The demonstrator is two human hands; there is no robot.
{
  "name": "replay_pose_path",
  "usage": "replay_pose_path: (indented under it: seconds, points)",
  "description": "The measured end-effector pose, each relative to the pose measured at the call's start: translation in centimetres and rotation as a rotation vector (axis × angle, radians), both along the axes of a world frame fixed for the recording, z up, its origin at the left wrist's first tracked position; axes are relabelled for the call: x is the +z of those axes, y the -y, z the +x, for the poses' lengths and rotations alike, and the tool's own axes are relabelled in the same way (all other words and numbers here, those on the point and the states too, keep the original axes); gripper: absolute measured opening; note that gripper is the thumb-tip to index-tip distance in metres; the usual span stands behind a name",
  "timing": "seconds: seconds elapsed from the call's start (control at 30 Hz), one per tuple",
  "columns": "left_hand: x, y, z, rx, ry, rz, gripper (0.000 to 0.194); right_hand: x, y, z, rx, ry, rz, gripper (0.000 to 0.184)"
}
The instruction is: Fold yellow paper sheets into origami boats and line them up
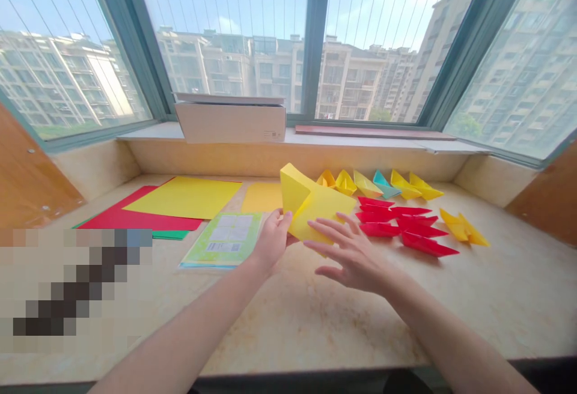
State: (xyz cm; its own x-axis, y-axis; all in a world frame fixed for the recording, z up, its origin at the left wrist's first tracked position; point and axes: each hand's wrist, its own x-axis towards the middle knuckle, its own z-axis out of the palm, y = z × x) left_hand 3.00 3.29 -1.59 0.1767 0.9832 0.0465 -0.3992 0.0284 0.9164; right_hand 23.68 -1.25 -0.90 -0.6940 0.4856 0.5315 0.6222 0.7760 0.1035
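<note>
A partly folded sheet of yellow paper [322,205] is held up above the stone counter, tilted, with one flap standing out at its upper left. My left hand [274,235] pinches its lower left edge between thumb and fingers. In front of the sheet, my right hand [349,253] has its fingers spread; they overlap the lower right of the paper, and whether they touch it I cannot tell. Behind and to the right lie folded red paper boats [419,226], a row of yellow paper boats [403,187] and a light blue one [385,185].
Large yellow [184,197] and red sheets [135,214] lie on the left, over a green one [171,235]. A packet of paper [229,241] lies nearer the middle. On the sill stands a white box [232,121]. A yellow folded piece [463,227] rests far right.
</note>
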Motion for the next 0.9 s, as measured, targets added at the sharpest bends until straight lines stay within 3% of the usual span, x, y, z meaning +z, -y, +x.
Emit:
replay_pose_path:
  seconds: [0.23, 0.5, 0.67, 0.9]
  points:
    - [1.2, 1.0, -0.9, -0.324, 0.003, -0.038, 0.043, 0.6, 0.0, 1.4, 0.051, -0.099, 0.027, 0.036]
    - [-0.2, 0.8, -0.2, -0.362, -0.096, 0.006, 0.045, 0.6, -0.1, 1.4, 0.133, -0.159, -0.061, 0.028]
    - [-0.4, 1.5, 0.5, -0.383, -0.141, 0.046, 0.046, -0.5, -0.5, 1.0, -0.005, -0.365, -0.185, 0.011]
    - [-0.1, 2.3, 0.8, -0.483, -0.131, 0.071, 0.040, -1.2, -0.8, 0.0, -0.257, -0.546, -0.304, 0.012]
